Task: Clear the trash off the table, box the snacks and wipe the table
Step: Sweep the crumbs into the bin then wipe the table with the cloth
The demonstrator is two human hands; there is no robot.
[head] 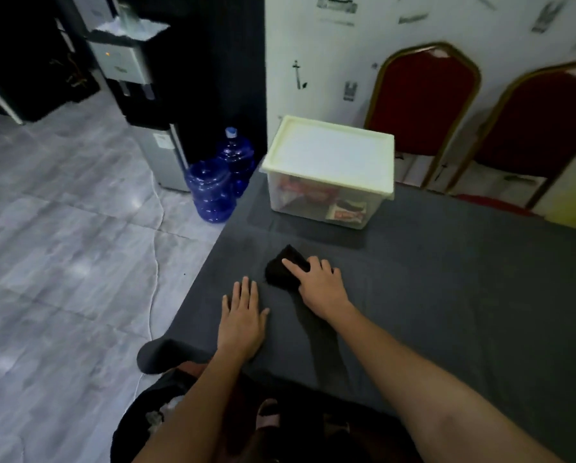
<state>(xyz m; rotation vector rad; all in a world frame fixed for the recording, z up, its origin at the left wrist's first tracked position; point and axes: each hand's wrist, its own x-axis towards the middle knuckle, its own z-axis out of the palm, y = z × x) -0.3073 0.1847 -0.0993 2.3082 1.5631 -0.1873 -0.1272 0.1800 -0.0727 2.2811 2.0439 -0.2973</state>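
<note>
A dark grey cloth covers the table [446, 279]. My right hand [320, 282] presses a folded black wiping cloth [281, 269] flat on the table, fingers curled over its right side. My left hand [243, 315] lies flat on the table just left of it, fingers spread, holding nothing. At the table's far left corner stands a clear plastic box [326, 195] with a cream lid [330, 152] shut on it; snack packets show through its wall.
Two red chairs with gold frames [423, 105] stand against the white wall behind the table. Two blue water jugs [213, 188] and a water dispenser [129, 65] are on the grey floor at the left. A black bag [153, 422] sits by my legs.
</note>
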